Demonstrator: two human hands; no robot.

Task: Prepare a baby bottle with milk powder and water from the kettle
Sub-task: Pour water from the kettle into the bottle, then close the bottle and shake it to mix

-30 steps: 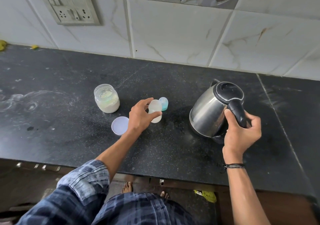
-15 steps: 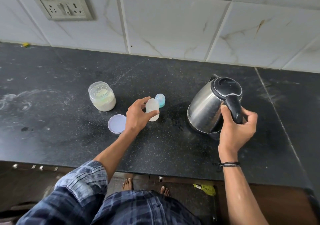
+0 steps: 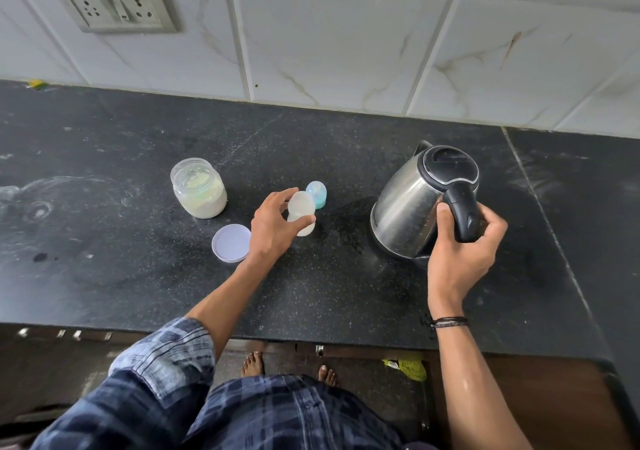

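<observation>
Black stone counter (image 3: 138, 283), seen from above.

- Far left of the group: jar of milk powder (image 3: 199, 193), roughly half full, mouth uncovered.
- Its lid (image 3: 231, 243) lies flat at five o'clock of the jar, probably set close for reclosing.
- Left hand (image 3: 272, 231): thumb and fingers curl round the upper part of the baby bottle (image 3: 302, 217). The bottle appears to stand upright on the counter, mouth open, at three o'clock of the lid. Likely reason for the grip: a light bottle needs steadying against a pour. Contents too cloudy to read.
- Blue teat cap (image 3: 316, 194) stands at one o'clock of the bottle, just beside it and out of the pouring path.
- Steel kettle (image 3: 408, 214) sits well apart, at three o'clock of the bottle, lid down, spout toward eleven o'clock.
- Right hand (image 3: 464, 252) wraps the black handle, fingers closed round it. The kettle looks slightly tipped; lifted or not, cannot tell.

Judgement: the water step is about to begin, and the kettle must travel toward nine o'clock to reach the bottle.
</observation>
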